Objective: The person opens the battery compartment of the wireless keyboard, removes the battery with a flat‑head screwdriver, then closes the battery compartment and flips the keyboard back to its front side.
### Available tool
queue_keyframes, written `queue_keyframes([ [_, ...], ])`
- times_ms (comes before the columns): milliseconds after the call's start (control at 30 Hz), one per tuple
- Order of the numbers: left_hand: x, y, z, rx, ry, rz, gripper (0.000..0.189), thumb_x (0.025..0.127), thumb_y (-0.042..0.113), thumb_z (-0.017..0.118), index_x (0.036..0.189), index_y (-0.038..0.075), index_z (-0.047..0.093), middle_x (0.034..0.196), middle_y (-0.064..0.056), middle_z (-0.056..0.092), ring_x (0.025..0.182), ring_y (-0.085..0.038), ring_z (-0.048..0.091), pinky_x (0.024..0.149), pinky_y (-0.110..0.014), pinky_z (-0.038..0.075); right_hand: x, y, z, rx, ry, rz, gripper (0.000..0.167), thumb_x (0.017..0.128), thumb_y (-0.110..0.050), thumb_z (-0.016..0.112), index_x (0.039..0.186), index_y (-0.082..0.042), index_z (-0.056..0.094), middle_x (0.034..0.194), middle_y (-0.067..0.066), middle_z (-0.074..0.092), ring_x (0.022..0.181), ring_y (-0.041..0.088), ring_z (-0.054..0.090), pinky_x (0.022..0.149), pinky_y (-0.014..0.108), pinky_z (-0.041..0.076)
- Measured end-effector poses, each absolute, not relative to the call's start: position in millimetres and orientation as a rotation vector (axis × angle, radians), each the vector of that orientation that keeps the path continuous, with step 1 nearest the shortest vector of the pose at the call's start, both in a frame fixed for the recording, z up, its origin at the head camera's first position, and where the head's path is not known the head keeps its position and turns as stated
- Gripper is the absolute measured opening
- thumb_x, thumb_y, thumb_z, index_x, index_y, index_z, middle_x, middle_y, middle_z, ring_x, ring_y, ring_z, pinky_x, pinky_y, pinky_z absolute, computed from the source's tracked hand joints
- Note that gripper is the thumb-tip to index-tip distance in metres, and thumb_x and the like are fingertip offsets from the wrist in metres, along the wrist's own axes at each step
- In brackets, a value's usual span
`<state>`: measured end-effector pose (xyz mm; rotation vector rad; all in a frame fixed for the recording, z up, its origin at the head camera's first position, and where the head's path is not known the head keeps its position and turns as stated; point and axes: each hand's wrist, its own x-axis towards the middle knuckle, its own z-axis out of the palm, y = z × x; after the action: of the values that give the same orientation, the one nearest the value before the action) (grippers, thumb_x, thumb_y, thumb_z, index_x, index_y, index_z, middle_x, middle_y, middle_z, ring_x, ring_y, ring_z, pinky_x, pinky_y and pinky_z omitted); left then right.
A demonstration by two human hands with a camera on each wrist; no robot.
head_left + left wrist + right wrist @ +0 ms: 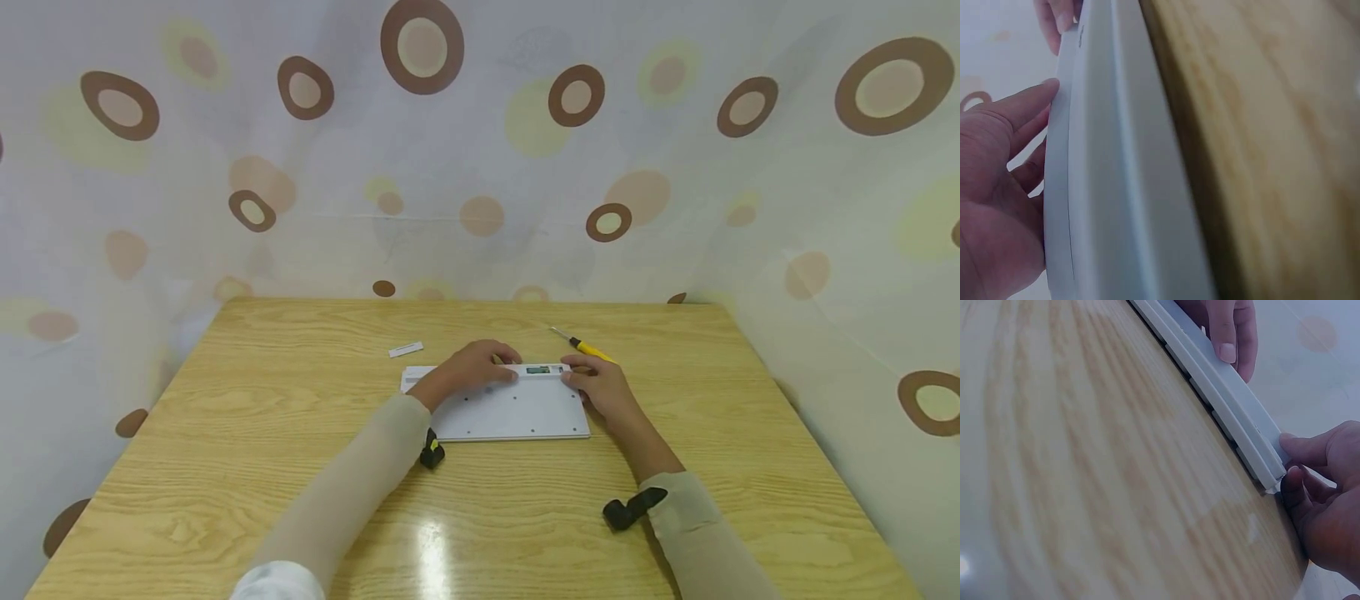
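A white keyboard (517,417) lies face down on the table, small screws dotted over its back; keys show under its edge in the right wrist view. Along its far side, an uncovered slot holds a green battery (537,370). My left hand (477,367) grips the raised far edge left of this slot, thumb on the back and fingers beyond the edge. At the far right corner, my right hand (606,392) pinches the keyboard between thumb and fingers. The right wrist view shows that corner of the keyboard (1229,406) close up.
A yellow-handled screwdriver (591,349) lies just beyond my right hand. Behind the keyboard's left end is a small white strip (406,350), apart from it. The wooden table (300,358) meets a patterned wall covering (480,167) at the back.
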<state>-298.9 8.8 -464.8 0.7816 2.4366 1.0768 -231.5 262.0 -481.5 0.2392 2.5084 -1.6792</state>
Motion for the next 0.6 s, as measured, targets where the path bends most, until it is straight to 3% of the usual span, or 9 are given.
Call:
queue_keyframes([
  [333, -298.6, 12.2, -466.9, 0.773, 2.458, 1.038, 0.034, 0.096, 0.033, 0.070, 0.129, 0.024, 0.068, 0.120, 0.003, 0.066, 0.103, -0.014, 0.059, 0.088, -0.033, 0.048, -230.5, 261.5, -475.5, 0.240, 2.493, -1.687, 0.038, 0.098, -0.019, 0.067, 0.135, -0.010, 0.064, 0.123, 0.012, 0.058, 0.091, 0.020, 0.053, 0.070, 0.024, 0.048],
  [600, -293.7, 9.7, -462.5, 0.784, 2.445, 1.063, 0.033, 0.097, 0.033, 0.068, 0.129, 0.027, 0.068, 0.126, 0.002, 0.065, 0.113, -0.017, 0.060, 0.094, -0.039, 0.048, -226.1, 277.0, -459.8, -0.010, 2.706, -1.575, 0.039, 0.103, -0.025, 0.059, 0.137, -0.006, 0.060, 0.129, 0.015, 0.059, 0.084, 0.021, 0.053, 0.064, 0.023, 0.046],
])
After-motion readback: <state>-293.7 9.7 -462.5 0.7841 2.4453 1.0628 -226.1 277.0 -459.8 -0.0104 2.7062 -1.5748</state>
